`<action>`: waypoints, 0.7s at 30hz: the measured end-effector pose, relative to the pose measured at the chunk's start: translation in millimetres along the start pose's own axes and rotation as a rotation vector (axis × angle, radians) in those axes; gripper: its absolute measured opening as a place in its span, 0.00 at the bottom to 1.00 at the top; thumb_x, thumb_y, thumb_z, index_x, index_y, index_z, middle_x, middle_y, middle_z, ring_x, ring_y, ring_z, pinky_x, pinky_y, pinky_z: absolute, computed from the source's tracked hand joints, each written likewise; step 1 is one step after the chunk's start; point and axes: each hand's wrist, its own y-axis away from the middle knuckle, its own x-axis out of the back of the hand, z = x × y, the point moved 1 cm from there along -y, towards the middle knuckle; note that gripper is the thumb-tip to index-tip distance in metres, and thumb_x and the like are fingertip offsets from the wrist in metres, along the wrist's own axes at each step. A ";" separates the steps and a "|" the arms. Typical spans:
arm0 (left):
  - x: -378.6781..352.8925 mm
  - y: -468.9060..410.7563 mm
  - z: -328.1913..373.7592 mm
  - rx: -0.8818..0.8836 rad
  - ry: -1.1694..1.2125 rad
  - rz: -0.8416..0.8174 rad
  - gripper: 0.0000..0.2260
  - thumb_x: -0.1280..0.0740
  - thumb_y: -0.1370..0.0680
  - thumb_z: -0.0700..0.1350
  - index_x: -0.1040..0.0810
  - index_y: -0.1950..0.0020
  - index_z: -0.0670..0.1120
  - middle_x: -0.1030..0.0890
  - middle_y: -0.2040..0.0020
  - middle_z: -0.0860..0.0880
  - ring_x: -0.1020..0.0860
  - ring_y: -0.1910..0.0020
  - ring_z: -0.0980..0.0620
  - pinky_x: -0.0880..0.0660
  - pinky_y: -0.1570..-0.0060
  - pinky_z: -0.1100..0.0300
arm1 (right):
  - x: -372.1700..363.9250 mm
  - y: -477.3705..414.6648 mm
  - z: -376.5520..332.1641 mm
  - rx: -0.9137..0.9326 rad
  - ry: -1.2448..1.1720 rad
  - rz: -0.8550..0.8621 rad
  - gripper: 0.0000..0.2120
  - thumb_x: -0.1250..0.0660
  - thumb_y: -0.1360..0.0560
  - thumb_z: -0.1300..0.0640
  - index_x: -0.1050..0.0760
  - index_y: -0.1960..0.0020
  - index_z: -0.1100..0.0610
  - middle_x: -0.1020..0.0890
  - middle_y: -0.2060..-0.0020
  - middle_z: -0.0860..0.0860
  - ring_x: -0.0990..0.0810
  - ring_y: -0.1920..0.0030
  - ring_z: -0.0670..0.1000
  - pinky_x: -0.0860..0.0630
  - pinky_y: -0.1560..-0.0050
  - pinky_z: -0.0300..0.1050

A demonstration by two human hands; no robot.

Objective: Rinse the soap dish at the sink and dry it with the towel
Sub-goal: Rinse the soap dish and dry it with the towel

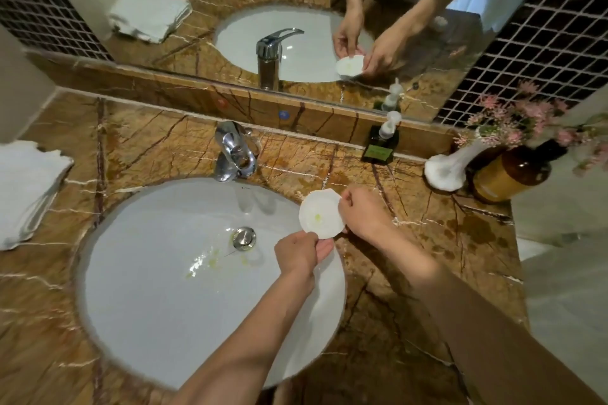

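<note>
1. The left hand [297, 256] pinches the near edge of the dish [321, 214] between thumb and fingers.
2. The right hand [363, 214] pinches the far right edge of the dish.
3. The dish is held tilted above the right rim of the sink [148, 273], with a yellow-green spot inside it.
4. The tap [234, 151] stands behind the sink.
5. The folded towel [26, 187] lies on the counter [411, 273], far left.

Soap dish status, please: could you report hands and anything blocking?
Both hands, left and right, gripping soap dish over sink edge. Greenish residue inside. Tap dry. Nothing blocking.
</note>
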 end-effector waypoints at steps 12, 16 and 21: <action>63.3 -1.3 8.6 0.222 0.408 -0.135 0.06 0.41 0.24 0.28 0.28 0.58 0.34 0.20 0.65 0.40 0.20 0.65 0.48 0.21 0.47 0.55 | -65.6 -3.2 -77.3 0.234 0.174 -0.161 0.07 0.44 0.23 0.63 0.32 0.46 0.62 0.22 0.59 0.60 0.22 0.63 0.59 0.32 0.68 0.45; 87.4 -4.2 19.5 0.098 0.364 -0.034 0.05 0.40 0.25 0.28 0.25 0.57 0.32 0.19 0.73 0.41 0.19 0.74 0.49 0.22 0.74 0.62 | -74.8 -0.8 -68.7 0.163 -0.006 -0.197 0.07 0.44 0.23 0.65 0.35 0.59 0.58 0.23 0.74 0.55 0.20 0.78 0.50 0.36 0.83 0.37; 128.2 -7.3 42.2 -0.142 0.097 0.143 0.08 0.38 0.26 0.31 0.24 0.48 0.34 0.18 0.55 0.34 0.16 0.65 0.42 0.21 0.73 0.63 | -101.2 11.2 -72.9 -0.038 -0.426 -0.380 0.02 0.41 0.22 0.67 0.34 0.52 0.62 0.21 0.76 0.57 0.21 0.76 0.52 0.26 0.76 0.42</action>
